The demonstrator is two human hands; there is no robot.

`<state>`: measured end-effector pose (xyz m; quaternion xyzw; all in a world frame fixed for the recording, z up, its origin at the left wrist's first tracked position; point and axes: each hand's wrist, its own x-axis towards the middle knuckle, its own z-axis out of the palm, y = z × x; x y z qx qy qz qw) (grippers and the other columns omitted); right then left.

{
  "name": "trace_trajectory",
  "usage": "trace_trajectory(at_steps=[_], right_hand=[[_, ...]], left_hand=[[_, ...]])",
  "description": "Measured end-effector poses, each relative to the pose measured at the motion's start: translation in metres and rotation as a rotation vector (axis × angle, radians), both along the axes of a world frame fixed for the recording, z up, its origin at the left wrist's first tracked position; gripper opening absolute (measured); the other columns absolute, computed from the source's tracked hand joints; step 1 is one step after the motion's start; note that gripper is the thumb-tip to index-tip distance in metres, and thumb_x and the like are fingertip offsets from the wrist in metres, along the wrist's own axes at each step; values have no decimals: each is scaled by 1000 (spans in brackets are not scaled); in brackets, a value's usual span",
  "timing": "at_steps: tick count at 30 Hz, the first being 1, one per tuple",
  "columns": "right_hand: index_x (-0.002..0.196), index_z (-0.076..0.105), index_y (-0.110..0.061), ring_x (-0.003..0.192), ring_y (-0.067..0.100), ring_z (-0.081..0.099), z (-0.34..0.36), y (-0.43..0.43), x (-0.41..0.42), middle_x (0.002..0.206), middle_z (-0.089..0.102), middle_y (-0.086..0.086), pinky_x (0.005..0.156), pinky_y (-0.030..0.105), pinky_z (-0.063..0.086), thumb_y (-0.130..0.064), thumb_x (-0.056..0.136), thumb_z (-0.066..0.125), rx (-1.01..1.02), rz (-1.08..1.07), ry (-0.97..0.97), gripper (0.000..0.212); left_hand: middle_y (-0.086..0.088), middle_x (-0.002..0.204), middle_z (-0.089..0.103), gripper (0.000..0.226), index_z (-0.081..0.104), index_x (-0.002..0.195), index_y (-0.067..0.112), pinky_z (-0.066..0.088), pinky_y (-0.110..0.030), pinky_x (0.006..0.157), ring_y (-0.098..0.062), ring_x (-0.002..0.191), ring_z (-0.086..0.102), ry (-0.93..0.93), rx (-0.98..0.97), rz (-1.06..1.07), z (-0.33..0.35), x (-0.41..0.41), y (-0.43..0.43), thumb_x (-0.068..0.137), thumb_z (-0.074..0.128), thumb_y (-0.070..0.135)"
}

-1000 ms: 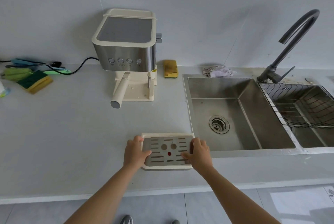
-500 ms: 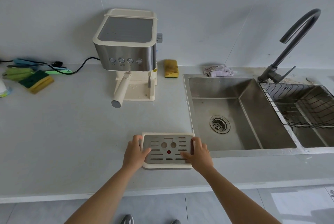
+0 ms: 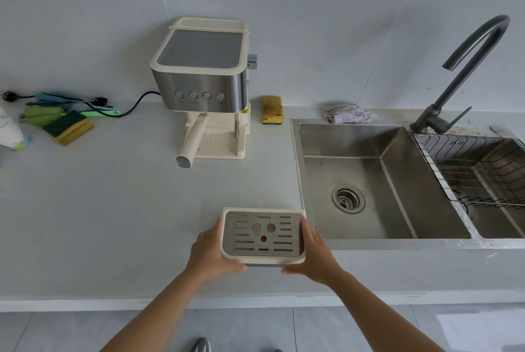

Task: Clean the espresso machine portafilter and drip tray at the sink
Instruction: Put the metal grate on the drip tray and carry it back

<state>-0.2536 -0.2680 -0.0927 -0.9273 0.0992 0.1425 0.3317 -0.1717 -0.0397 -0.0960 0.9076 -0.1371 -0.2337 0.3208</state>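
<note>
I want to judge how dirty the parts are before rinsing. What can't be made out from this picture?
All in the head view:
- Inside of the drip tray: covered by its slotted grille.
- Fingertips of the left hand and right hand: tucked under the tray.
- Portafilter basket: hidden beneath the espresso machine.
- Basin under the wire rack: cut off by the right edge.

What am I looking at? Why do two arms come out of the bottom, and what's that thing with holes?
The camera sits on a person's head, looking down, so those arms are theirs. The left hand and right hand hold a drip tray by its sides, over the grey counter beside the sink. It belongs to the espresso machine at the back, whose portafilter handle sticks out. A yellow sponge and a cloth lie near the wall.
</note>
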Motion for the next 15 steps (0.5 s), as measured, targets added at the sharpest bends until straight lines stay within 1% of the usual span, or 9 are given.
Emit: trace_trajectory(at_steps=[2, 4, 8, 10, 12, 14, 15], right_hand=[[146, -9, -10, 139, 16, 20, -3, 0, -2, 152, 20, -2, 116, 30, 17, -37, 65, 79, -23, -4, -15, 123], [146, -10, -12, 139, 15, 20, -5, 0, -2, 151, 22, -3, 116, 31, 19, -37, 65, 79, -16, -19, -22, 123], [146, -9, -17, 136, 14, 25, -2, -1, 1, 146, 28, -5, 113, 32, 27, -36, 65, 79, 5, -36, -9, 121], [146, -9, -19, 133, 14, 28, 1, -2, 6, 143, 32, -4, 112, 33, 29, -35, 65, 79, 14, -33, -4, 121], [146, -8, -21, 133, 15, 29, 5, -3, 13, 141, 34, -4, 111, 34, 30, -33, 65, 80, 25, -26, -12, 121], [146, -7, -22, 133, 15, 29, 11, -5, 25, 140, 34, -5, 113, 34, 29, -31, 64, 80, 43, -7, -37, 120], [146, -5, -23, 132, 14, 30, 14, -4, 31, 139, 35, -5, 113, 35, 30, -31, 63, 81, 48, 8, -52, 120]], left_hand=[[12, 122, 52, 116, 18, 143, 32, 44, -30, 93, -15, 120, 42, -31, 50, -22, -1, -4, -3, 47, 81, 45], [8, 122, 49, 117, 11, 145, 28, 42, -28, 94, -15, 121, 40, -46, 58, -14, -3, -6, -6, 53, 83, 35], [13, 117, 53, 112, 19, 142, 32, 52, -32, 87, -14, 114, 50, -21, -42, 19, -6, -5, -6, 49, 81, 27], [12, 116, 55, 113, 21, 142, 32, 54, -30, 85, -11, 110, 54, 3, -94, 33, -5, -4, -7, 47, 82, 23], [13, 114, 56, 108, 25, 139, 33, 53, -22, 81, -8, 107, 56, -1, -149, 57, 1, -1, -7, 49, 82, 16], [21, 109, 55, 102, 25, 131, 41, 48, -11, 75, -1, 101, 55, -16, -190, 70, 11, 4, -6, 52, 81, 9], [26, 107, 54, 101, 23, 128, 45, 45, -8, 72, 2, 99, 55, -28, -203, 77, 16, 8, -3, 53, 81, 7]])
